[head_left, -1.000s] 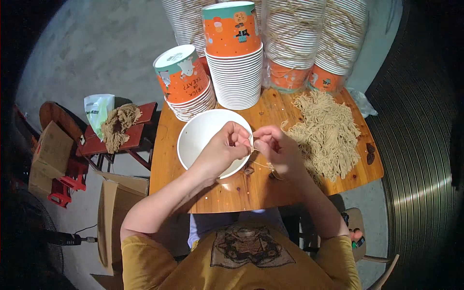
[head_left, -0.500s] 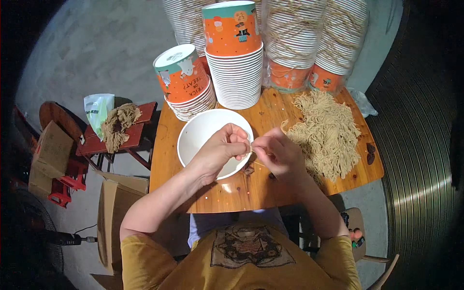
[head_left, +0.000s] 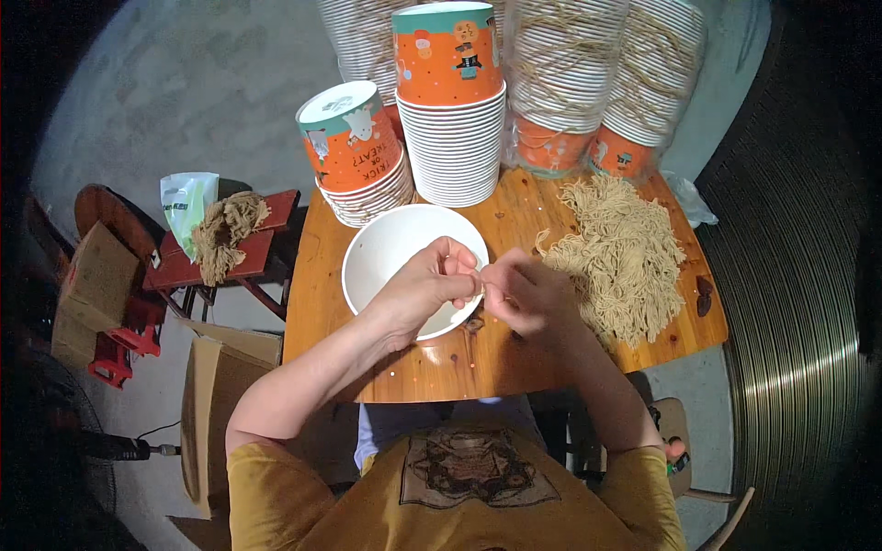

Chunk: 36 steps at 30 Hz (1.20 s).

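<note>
A white-lined paper bucket stands with its mouth up near the front of the wooden table. My left hand reaches over its right side, thumb and fingers pinched together at the rim. Right beside it, my right hand is closed too, its fingertips meeting those of the left. A thin beige cord shows faintly between the fingertips; most of it is hidden by the fingers. To the right of my right hand lies a loose heap of beige cords.
Behind the bucket stand a short stack of upturned orange buckets and a taller stack. Bagged stacks with cords rise at the back. On the left, a red stool holds more cord, beside an open carton.
Both hands stay at the bucket's rim. My right fingers have shifted slightly against the left, and the length of cord that trailed below them no longer shows. The whole view has shifted a little.
</note>
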Each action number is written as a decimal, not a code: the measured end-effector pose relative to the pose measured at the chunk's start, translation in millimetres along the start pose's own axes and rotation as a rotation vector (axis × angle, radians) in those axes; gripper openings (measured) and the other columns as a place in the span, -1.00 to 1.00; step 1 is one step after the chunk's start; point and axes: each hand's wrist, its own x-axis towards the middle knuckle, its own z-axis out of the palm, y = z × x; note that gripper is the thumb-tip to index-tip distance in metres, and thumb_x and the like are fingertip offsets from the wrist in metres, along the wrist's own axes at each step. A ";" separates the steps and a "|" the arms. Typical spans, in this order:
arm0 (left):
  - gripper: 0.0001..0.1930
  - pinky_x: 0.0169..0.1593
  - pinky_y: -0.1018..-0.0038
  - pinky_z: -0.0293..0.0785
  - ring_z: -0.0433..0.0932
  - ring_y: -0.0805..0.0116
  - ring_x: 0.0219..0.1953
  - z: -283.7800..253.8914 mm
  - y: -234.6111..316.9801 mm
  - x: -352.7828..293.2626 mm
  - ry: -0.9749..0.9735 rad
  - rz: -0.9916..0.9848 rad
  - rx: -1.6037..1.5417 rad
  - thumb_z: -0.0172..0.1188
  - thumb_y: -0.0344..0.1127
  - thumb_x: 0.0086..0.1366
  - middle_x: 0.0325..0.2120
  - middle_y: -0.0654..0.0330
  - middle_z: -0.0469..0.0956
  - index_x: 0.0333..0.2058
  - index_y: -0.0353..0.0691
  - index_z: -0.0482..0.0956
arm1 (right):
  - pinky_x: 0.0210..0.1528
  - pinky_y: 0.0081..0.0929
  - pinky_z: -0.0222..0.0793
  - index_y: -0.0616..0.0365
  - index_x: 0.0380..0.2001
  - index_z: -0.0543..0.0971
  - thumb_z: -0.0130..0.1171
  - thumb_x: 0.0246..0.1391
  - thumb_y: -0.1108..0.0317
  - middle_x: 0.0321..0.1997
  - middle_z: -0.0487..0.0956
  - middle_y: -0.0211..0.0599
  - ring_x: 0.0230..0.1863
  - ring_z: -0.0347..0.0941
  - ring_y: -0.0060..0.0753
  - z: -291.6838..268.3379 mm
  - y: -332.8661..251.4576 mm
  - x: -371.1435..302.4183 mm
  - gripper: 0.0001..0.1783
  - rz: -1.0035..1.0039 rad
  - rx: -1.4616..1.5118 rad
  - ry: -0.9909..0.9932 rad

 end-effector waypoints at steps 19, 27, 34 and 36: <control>-0.76 -0.32 0.65 0.32 0.37 0.55 -0.44 2.2 4.2 -2.7 0.017 0.060 0.080 0.10 -0.60 0.03 -0.44 0.28 0.42 -0.30 -0.25 0.33 | -0.50 -0.75 0.18 0.15 -0.31 0.45 0.08 0.11 0.43 -0.56 0.36 -0.59 -0.55 0.22 -0.81 -0.2 -2.4 -1.6 -0.92 0.511 0.654 0.016; -0.75 -0.25 0.66 0.33 0.36 0.58 -0.39 3.5 0.9 -2.7 0.059 0.143 0.214 0.12 -0.55 0.05 -0.42 0.32 0.39 -0.26 -0.23 0.34 | -0.53 -0.73 0.14 0.17 -0.36 0.45 0.10 0.09 0.43 -0.59 0.33 -0.62 -0.57 0.17 -0.83 1.2 1.9 -8.1 -0.93 0.609 0.732 -0.108; -0.78 -0.28 0.64 0.35 0.35 0.60 -0.40 4.4 -2.3 -9.6 0.015 0.234 0.540 0.14 -0.44 0.12 -0.43 0.33 0.40 -0.25 -0.26 0.36 | -0.46 -0.77 0.16 0.18 -0.36 0.46 0.08 0.13 0.40 -0.54 0.35 -0.65 -0.52 0.19 -0.84 3.0 2.5 -7.9 -0.91 0.710 0.916 -0.068; -0.77 -0.32 0.63 0.35 0.36 0.59 -0.41 8.3 1.8 -13.4 0.026 0.193 0.577 0.17 -0.40 0.13 -0.45 0.33 0.41 -0.24 -0.28 0.37 | -0.44 -0.77 0.17 0.19 -0.35 0.46 0.08 0.14 0.38 -0.53 0.36 -0.64 -0.50 0.20 -0.84 4.9 4.0 -9.4 -0.90 0.708 0.927 -0.062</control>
